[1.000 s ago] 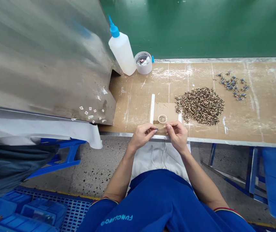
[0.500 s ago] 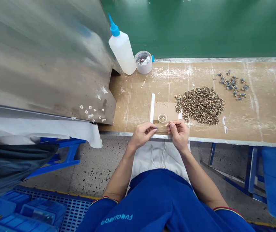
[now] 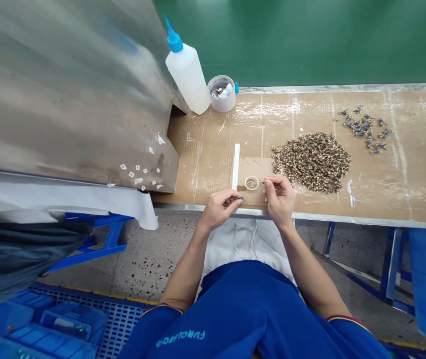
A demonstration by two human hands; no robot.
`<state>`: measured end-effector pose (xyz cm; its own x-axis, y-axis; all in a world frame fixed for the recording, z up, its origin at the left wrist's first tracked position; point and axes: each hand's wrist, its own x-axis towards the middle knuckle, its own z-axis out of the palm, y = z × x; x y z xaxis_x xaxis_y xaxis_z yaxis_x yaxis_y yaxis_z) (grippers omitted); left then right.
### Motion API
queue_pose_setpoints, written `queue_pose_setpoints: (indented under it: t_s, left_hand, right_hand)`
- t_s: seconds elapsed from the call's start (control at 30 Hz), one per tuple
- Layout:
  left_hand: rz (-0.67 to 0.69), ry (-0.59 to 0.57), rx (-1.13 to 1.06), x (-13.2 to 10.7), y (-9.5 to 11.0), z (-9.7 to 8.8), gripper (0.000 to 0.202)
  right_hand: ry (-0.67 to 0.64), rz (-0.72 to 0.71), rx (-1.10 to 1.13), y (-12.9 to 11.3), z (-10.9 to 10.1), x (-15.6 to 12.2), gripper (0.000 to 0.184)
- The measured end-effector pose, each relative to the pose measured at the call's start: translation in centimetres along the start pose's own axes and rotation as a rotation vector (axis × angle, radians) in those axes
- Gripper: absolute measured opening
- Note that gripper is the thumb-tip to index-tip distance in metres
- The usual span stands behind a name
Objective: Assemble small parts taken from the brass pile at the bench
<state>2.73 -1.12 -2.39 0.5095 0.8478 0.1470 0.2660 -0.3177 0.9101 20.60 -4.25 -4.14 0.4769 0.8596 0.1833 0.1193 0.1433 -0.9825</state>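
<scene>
Between the thumb and fingertips of my left hand [image 3: 220, 207] is a tiny dark blue piece [image 3: 240, 198], too small to make out fully. My right hand [image 3: 280, 198] pinches a thin wooden toothpick [image 3: 261, 181], whose tip reaches into a small clear round cup [image 3: 251, 183]. That cup stands on a piece of cardboard [image 3: 253, 166] at the table's near edge. Just beyond my right hand lies a large heap of small brown and cream pieces [image 3: 312, 162]. Farther right, several small blue pieces [image 3: 364, 128] are scattered.
A white squeeze bottle [image 3: 189, 80] with a blue nozzle stands at the back beside a tape roll [image 3: 222, 102] holding scraps. A large metal housing [image 3: 85, 99] borders the left, with small stickers on it. A white strip [image 3: 235, 167] lies left of the cup.
My right hand has moved slightly away from me and the toothpick's tip has gone from in front of the cup into it. My left hand stays nearly still.
</scene>
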Motion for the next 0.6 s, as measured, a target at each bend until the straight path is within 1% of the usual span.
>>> queue_pose_setpoints:
  t_s: [0.13,0.27,0.4,0.47,0.6]
  left_hand:
    - [-0.014,-0.001,-0.010,0.0,0.0,0.0,0.010]
    - [-0.029,-0.003,-0.017,0.1,0.1,0.0,0.010]
    - [-0.069,0.008,-0.064,0.0,0.0,0.1,0.010]
    - [-0.118,0.012,-0.137,-0.1,-0.2,0.0,0.012]
    - [-0.210,0.013,-0.306,-0.3,-0.9,-0.1,0.024]
  right_hand:
    - [-0.048,-0.107,-0.100,-0.3,-0.1,0.2,0.022]
    - [-0.084,-0.216,-0.218,-0.8,0.0,0.4,0.019]
    - [-0.095,-0.212,-0.270,-0.9,0.1,0.4,0.020]
    - [-0.105,-0.194,-0.273,-0.9,0.1,0.4,0.021]
    - [-0.114,-0.163,-0.263,-1.1,0.0,0.4,0.023]
